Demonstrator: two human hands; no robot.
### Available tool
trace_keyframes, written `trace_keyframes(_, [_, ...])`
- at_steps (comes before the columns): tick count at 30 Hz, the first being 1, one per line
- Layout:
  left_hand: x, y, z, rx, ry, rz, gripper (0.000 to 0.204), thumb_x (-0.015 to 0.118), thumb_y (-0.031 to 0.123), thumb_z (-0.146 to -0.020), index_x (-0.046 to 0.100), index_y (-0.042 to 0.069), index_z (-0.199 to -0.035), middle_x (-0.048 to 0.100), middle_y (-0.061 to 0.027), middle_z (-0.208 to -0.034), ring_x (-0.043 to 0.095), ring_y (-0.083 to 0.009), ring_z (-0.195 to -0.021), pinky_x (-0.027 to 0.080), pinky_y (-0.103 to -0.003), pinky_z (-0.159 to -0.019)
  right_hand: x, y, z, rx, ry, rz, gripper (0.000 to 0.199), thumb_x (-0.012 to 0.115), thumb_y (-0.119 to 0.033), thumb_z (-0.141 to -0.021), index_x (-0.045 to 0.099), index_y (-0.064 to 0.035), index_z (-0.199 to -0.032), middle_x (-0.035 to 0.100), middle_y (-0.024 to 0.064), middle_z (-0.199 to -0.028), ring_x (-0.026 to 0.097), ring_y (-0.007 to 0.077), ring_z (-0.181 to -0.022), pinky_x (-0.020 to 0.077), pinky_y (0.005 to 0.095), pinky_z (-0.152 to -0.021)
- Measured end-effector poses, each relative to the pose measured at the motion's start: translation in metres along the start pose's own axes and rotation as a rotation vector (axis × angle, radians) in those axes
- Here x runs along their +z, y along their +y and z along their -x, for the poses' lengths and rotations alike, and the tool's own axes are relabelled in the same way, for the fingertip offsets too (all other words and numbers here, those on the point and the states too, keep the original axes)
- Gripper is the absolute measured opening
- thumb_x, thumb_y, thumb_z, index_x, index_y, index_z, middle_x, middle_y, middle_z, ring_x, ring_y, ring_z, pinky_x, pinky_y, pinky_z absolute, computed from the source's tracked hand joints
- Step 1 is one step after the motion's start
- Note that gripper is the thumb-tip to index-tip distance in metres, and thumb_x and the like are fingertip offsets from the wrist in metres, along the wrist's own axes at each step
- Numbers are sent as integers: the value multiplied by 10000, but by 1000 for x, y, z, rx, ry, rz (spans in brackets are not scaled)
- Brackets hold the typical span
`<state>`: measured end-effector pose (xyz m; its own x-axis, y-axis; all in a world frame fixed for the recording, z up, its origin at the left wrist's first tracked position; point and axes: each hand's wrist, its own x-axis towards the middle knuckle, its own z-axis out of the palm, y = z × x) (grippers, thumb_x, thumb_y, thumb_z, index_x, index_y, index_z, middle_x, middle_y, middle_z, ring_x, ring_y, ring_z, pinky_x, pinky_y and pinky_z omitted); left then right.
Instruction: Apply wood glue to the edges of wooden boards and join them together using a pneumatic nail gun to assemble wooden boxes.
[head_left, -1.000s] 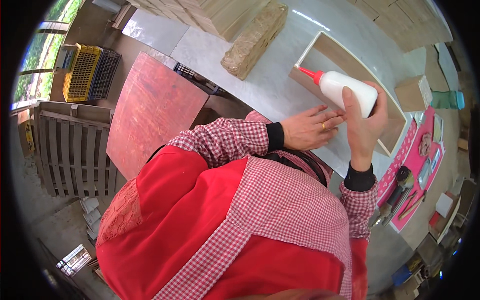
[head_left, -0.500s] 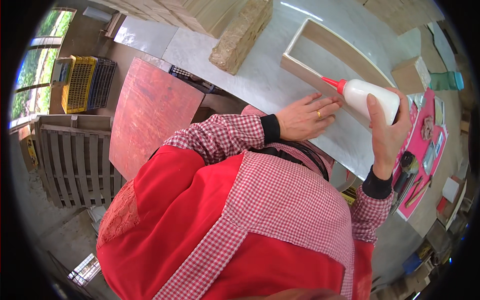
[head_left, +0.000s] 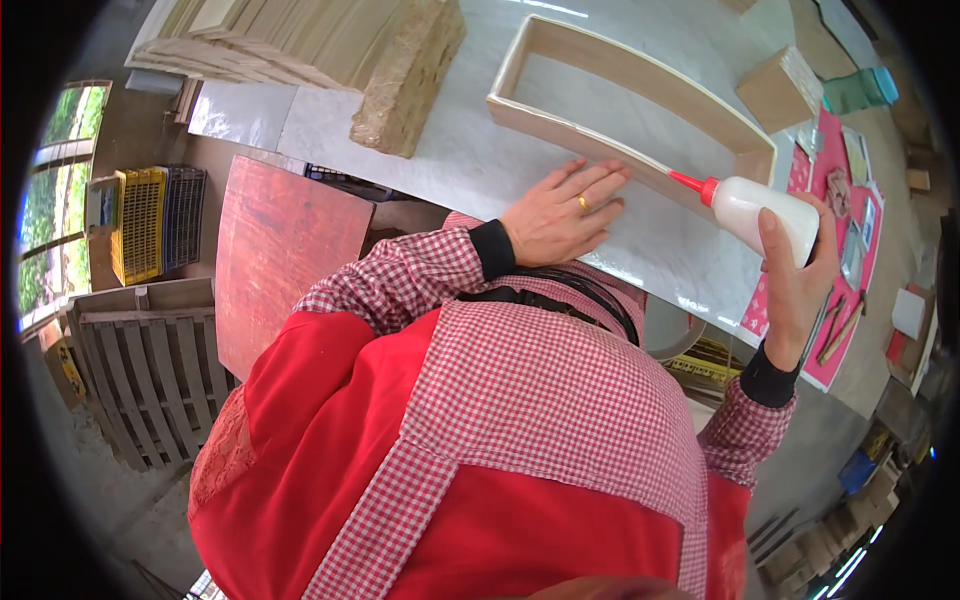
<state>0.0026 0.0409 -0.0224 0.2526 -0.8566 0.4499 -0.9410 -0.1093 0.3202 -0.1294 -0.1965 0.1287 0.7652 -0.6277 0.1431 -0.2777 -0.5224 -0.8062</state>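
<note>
A long rectangular wooden frame (head_left: 560,127) lies on the pale, glossy tabletop (head_left: 440,165). Whitish lines run along its top edges. My right hand (head_left: 795,270) is wrapped round a white squeeze bottle (head_left: 765,218) with a red nozzle, tilted so that the tip points left at the top of the frame's near wall. Whether the tip touches the wood I cannot tell. My left hand (head_left: 565,213) rests against the outside of that near wall, fingers stretched out and holding nothing. A gold ring sits on one finger.
Left of the frame are a tape-wrapped block (head_left: 408,85) and stacked wooden boards (head_left: 290,40). At right stand a wooden block (head_left: 780,90), a teal-capped container (head_left: 860,90) and a pink sheet (head_left: 830,360) with tools. A reddish board (head_left: 285,265) is at my left.
The bottle's nozzle has travelled right along the frame's near edge. My left hand stays by the near wall. The whole view has shifted, with the table things now farther left and higher.
</note>
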Motion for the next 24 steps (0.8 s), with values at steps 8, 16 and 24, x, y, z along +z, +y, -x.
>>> trace_keyframes(8, [-3, 2, -1, -9, -17, 5, 409, 739, 224, -823, 612, 91, -1188, 413, -128, -1502, 392, -303, -1422, 361, -492, -1128, -42, 27, 15, 102, 89, 46, 361, 784, -185, -869, 600, -15, -1129, 647, 73, -1010, 603, 138, -872, 514, 281, -752])
trace_keyframes(16, [-6, 4, -3, -11, -19, -3, 432, 762, 210, -800, 618, 94, -1191, 426, -128, -1493, 407, -306, -1411, 366, -486, -1129, -75, 48, 26, 132, 207, 107, 373, 785, -181, -866, 603, -14, -1146, 649, 79, -1035, 603, 136, -896, 514, 274, -742])
trace_keyframes(24, [-5, 3, -3, 5, -16, -37, 415, 737, 234, -822, 600, 78, -1181, 391, -127, -1526, 377, -286, -1434, 368, -490, -1127, -83, 62, 28, 116, 250, 117, 364, 762, -230, -881, 612, -40, -1152, 636, 53, -1019, 560, 95, -783, 449, 233, -614])
